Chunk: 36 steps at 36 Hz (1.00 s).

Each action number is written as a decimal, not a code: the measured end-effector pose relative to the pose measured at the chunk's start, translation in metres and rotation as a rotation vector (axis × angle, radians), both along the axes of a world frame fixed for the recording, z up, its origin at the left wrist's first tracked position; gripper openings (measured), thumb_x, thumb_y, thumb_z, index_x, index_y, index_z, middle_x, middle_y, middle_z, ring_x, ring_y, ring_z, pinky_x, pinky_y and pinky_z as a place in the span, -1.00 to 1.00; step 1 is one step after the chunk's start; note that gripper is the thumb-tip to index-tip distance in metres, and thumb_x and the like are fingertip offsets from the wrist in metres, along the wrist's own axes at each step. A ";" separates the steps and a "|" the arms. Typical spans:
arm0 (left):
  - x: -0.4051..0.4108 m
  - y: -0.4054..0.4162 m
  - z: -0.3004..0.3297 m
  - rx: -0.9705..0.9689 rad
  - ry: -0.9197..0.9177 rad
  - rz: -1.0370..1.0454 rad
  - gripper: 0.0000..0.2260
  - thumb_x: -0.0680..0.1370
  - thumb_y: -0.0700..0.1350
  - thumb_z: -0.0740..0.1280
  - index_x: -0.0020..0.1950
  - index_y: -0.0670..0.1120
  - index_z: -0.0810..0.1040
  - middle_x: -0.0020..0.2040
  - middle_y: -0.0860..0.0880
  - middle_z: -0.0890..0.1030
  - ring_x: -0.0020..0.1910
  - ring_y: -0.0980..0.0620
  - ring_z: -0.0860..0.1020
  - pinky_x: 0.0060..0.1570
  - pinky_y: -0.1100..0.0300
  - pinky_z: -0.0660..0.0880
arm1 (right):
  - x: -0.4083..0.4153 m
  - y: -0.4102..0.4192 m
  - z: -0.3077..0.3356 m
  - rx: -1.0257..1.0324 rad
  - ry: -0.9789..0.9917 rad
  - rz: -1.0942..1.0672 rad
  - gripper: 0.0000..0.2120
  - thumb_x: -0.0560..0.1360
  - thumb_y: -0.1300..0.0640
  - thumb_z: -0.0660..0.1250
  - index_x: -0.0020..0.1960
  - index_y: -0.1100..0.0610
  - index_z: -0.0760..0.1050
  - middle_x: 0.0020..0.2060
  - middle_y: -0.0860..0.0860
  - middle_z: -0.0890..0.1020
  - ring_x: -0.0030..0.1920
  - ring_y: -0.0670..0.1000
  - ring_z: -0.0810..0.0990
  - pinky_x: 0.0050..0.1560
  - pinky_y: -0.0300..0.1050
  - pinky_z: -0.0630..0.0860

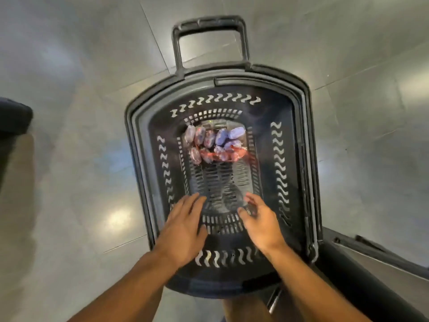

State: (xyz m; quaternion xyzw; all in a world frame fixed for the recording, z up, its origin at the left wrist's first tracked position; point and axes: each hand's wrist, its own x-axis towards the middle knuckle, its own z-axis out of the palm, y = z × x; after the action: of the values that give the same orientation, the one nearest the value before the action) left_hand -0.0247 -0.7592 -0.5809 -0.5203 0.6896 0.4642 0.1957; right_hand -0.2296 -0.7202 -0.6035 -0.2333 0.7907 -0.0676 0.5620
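A dark plastic shopping basket (294,145) with slotted walls stands on the floor below me, its pull handle (210,26) raised at the far end. At the far end of its bottom lies a clear pack of several purple-blue oval items (214,144) with a red band. My left hand (185,224) and my right hand (260,219) reach down into the near end of the basket, fingers spread and relaxed, holding nothing. Both hands are well short of the pack.
Grey polished floor tiles (81,159) surround the basket. A dark object (14,117) sits at the left edge. A dark ledge with a metal rail (371,256) lies at the lower right. My leg (243,310) shows under the basket's near rim.
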 end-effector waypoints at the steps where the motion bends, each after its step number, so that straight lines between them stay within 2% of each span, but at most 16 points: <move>1: -0.005 -0.001 -0.021 0.001 0.009 0.000 -0.37 0.63 0.02 0.24 0.63 -0.03 0.04 0.63 0.00 0.06 0.61 0.00 -0.02 0.60 0.05 -0.02 | -0.002 -0.002 -0.025 0.004 0.003 -0.004 -0.54 0.58 0.16 0.41 0.45 0.06 0.45 0.29 -0.03 0.61 0.25 0.03 0.62 0.34 -0.06 0.49; 4: -0.017 -0.011 -0.078 0.002 0.004 -0.022 -0.36 0.63 0.00 0.24 0.63 -0.05 0.03 0.63 -0.01 0.04 0.61 -0.01 -0.04 0.60 0.09 -0.06 | -0.006 -0.009 -0.091 0.002 0.018 -0.014 -0.52 0.57 0.15 0.42 0.46 0.07 0.43 0.29 0.01 0.61 0.31 0.03 0.57 0.40 -0.01 0.46; 9: -0.029 -0.022 -0.141 0.009 -0.030 -0.005 -0.39 0.61 -0.04 0.26 0.61 -0.06 0.10 0.61 -0.04 0.10 0.60 -0.02 0.00 0.58 0.09 -0.03 | -0.003 -0.023 -0.162 -0.090 0.025 -0.121 -0.55 0.59 0.19 0.39 0.46 0.12 0.43 0.26 0.00 0.61 0.26 -0.05 0.58 0.22 -0.36 0.44; 11: -0.034 -0.021 -0.158 0.016 -0.039 0.013 -0.39 0.61 -0.03 0.26 0.61 -0.06 0.10 0.61 -0.04 0.08 0.60 -0.03 -0.01 0.57 0.09 -0.02 | -0.002 -0.030 -0.182 -0.142 0.028 -0.180 -0.55 0.59 0.19 0.39 0.46 0.12 0.44 0.29 0.01 0.60 0.27 -0.06 0.58 0.18 -0.43 0.44; 12: -0.037 -0.020 -0.164 0.016 -0.036 0.015 -0.39 0.61 -0.02 0.26 0.60 -0.06 0.10 0.61 -0.04 0.09 0.60 -0.03 0.00 0.57 0.08 -0.01 | -0.001 -0.034 -0.190 -0.169 0.031 -0.201 -0.57 0.60 0.18 0.39 0.45 0.11 0.45 0.29 0.02 0.61 0.27 -0.05 0.58 0.19 -0.40 0.47; 14: -0.043 -0.016 -0.175 0.016 -0.022 0.023 -0.40 0.61 -0.01 0.26 0.60 -0.08 0.13 0.59 -0.05 0.14 0.59 -0.03 0.04 0.56 0.09 0.01 | 0.003 -0.045 -0.200 -0.234 0.066 -0.219 -0.61 0.60 0.16 0.38 0.41 0.12 0.48 0.27 0.05 0.60 0.27 0.01 0.59 0.31 -0.16 0.53; 16: -0.047 -0.013 -0.181 0.018 -0.008 0.023 -0.43 0.61 0.00 0.24 0.59 -0.10 0.17 0.57 -0.04 0.19 0.58 -0.02 0.06 0.54 0.10 0.04 | 0.008 -0.060 -0.211 -0.321 0.137 -0.255 -0.63 0.59 0.17 0.39 0.38 0.22 0.49 0.29 0.12 0.56 0.32 0.11 0.54 0.43 0.04 0.44; 19: -0.048 -0.009 -0.184 0.012 0.023 0.066 -0.44 0.59 -0.03 0.27 0.56 -0.10 0.22 0.54 -0.02 0.24 0.56 0.00 0.11 0.53 0.10 0.09 | 0.012 -0.087 -0.221 -0.291 0.273 -0.161 -0.51 0.59 0.08 0.39 0.44 0.28 0.43 0.39 0.20 0.47 0.44 0.18 0.39 0.53 -0.06 0.18; 21: -0.047 -0.008 -0.184 0.001 0.037 0.092 -0.45 0.58 -0.05 0.29 0.55 -0.09 0.25 0.53 0.00 0.26 0.56 0.02 0.12 0.53 0.10 0.10 | 0.011 -0.101 -0.224 -0.343 0.326 -0.126 -0.53 0.59 0.09 0.38 0.41 0.30 0.46 0.37 0.22 0.47 0.43 0.19 0.37 0.50 -0.02 0.20; 24: -0.046 -0.010 -0.183 -0.004 0.043 0.112 -0.45 0.58 -0.05 0.31 0.55 -0.07 0.26 0.54 0.01 0.26 0.56 0.05 0.11 0.56 0.12 0.08 | 0.010 -0.116 -0.219 -0.437 0.281 -0.188 -0.66 0.62 0.08 0.36 0.32 0.24 0.57 0.36 0.18 0.50 0.41 0.13 0.41 0.50 -0.02 0.26; 26: -0.045 -0.012 -0.180 0.005 0.044 0.146 -0.43 0.59 -0.06 0.30 0.57 -0.04 0.21 0.57 0.03 0.21 0.58 0.07 0.06 0.58 0.13 0.03 | 0.009 -0.124 -0.214 -0.453 0.208 -0.221 -0.73 0.64 0.11 0.33 0.25 0.24 0.61 0.28 0.17 0.57 0.32 0.12 0.51 0.43 -0.09 0.36; 27: -0.046 -0.013 -0.178 0.003 0.051 0.175 -0.43 0.59 -0.07 0.30 0.58 -0.02 0.19 0.58 0.05 0.18 0.59 0.10 0.03 0.59 0.13 0.03 | 0.008 -0.126 -0.211 -0.469 0.184 -0.208 -0.76 0.64 0.15 0.33 0.22 0.25 0.62 0.22 0.16 0.61 0.25 0.11 0.56 0.36 -0.21 0.40; 29: -0.047 -0.018 -0.174 -0.025 0.081 0.260 -0.40 0.59 -0.13 0.31 0.59 0.00 0.15 0.58 0.07 0.15 0.58 0.14 0.01 0.59 0.11 0.04 | 0.003 -0.127 -0.206 -0.482 0.139 -0.216 -0.82 0.65 0.16 0.32 0.15 0.20 0.64 0.02 0.06 0.67 0.02 -0.01 0.63 0.06 -0.44 0.44; 31: -0.050 -0.028 -0.172 -0.080 0.102 0.374 -0.33 0.56 -0.23 0.32 0.61 -0.02 0.11 0.58 0.07 0.14 0.57 0.16 0.02 0.59 0.11 0.04 | 0.000 -0.127 -0.199 -0.438 0.087 -0.251 -0.84 0.66 0.06 0.30 0.06 0.09 0.64 -0.11 -0.05 0.65 -0.17 -0.16 0.58 -0.16 -0.50 0.39; 33: -0.053 -0.042 -0.176 -0.148 0.092 0.501 -0.29 0.52 -0.30 0.33 0.61 -0.06 0.10 0.55 0.03 0.18 0.55 0.13 0.07 0.58 0.14 0.04 | -0.005 -0.122 -0.199 -0.401 0.072 -0.267 -0.79 0.66 0.00 0.29 -0.07 0.06 0.60 -0.18 -0.04 0.63 -0.23 -0.13 0.54 -0.22 -0.42 0.40; 36: -0.059 -0.069 -0.191 -0.227 0.008 0.623 -0.34 0.52 -0.32 0.31 0.58 -0.09 0.16 0.52 -0.05 0.27 0.52 0.02 0.16 0.56 0.12 0.08 | -0.015 -0.114 -0.198 -0.391 0.073 -0.333 -0.66 0.65 -0.01 0.31 -0.25 0.11 0.54 -0.31 0.07 0.63 -0.30 0.05 0.51 -0.19 -0.06 0.45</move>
State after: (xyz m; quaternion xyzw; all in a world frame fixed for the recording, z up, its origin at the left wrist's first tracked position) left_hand -0.0833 -0.8280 -0.7719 -0.7228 0.5453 0.4241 -0.0175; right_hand -0.2448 -0.8338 -0.8019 -0.2063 0.8100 -0.3022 0.4583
